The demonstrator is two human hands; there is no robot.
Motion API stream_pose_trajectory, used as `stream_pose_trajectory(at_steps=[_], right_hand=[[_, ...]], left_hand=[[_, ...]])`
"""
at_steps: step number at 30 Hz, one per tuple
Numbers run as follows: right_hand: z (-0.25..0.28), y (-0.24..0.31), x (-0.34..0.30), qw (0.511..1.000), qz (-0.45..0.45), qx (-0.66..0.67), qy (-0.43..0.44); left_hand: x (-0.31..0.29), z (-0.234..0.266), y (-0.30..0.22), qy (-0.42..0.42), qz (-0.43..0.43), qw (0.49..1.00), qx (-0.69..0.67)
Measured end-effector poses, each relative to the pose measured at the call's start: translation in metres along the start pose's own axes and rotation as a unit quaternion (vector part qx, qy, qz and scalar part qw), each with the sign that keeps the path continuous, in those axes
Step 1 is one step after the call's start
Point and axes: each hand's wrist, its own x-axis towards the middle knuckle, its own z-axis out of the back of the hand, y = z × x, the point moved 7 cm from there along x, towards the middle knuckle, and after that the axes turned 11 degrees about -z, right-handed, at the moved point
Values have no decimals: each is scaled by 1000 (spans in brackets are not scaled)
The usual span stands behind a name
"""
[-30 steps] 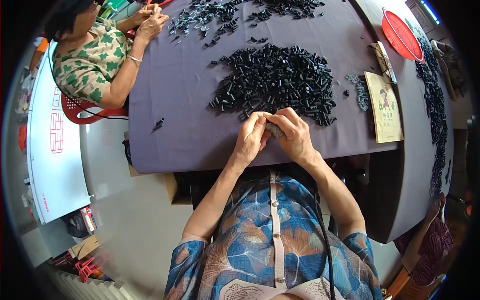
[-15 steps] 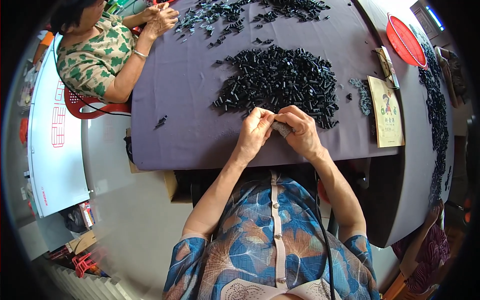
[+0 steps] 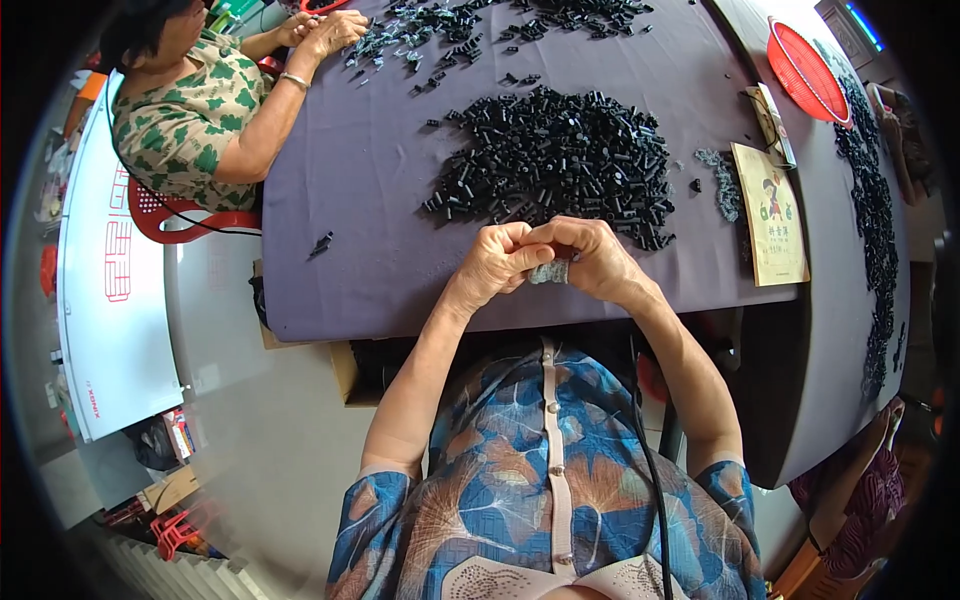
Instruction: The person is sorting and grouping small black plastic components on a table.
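Observation:
My left hand (image 3: 488, 268) and my right hand (image 3: 598, 258) meet just above the near part of the table, their fingertips pinched together. Whatever lies between the fingertips is hidden or too small to make out. Below the right fingers shows a grey, rough-textured band (image 3: 549, 272), which looks like a wrap round a finger; I cannot tell for sure. Right beyond my hands spreads a large heap of short black cylindrical plastic pieces (image 3: 560, 155).
A purple-grey cloth covers the table (image 3: 350, 200). To the right lie a yellow booklet (image 3: 772, 225), clear small pieces (image 3: 722, 185) and a red basket (image 3: 805, 75). Two dark pieces (image 3: 321, 245) lie at left. A co-worker (image 3: 200, 110) handles small items at the far left.
My hands have turned inward, fingers now overlapping more, and the grey band has swung to face me below the fingers. The co-worker's hands have shifted slightly right.

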Motion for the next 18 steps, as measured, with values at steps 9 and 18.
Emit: stream_pose_trajectory(at_steps=[9,18], right_hand=[[2,11,-3,996,36,-79,-19],[0,8,-1,998,24,28,-53]], left_hand=[[1,-11,-7,41,40,998,28],[-7,-3,-3,3,34,997,-65]])
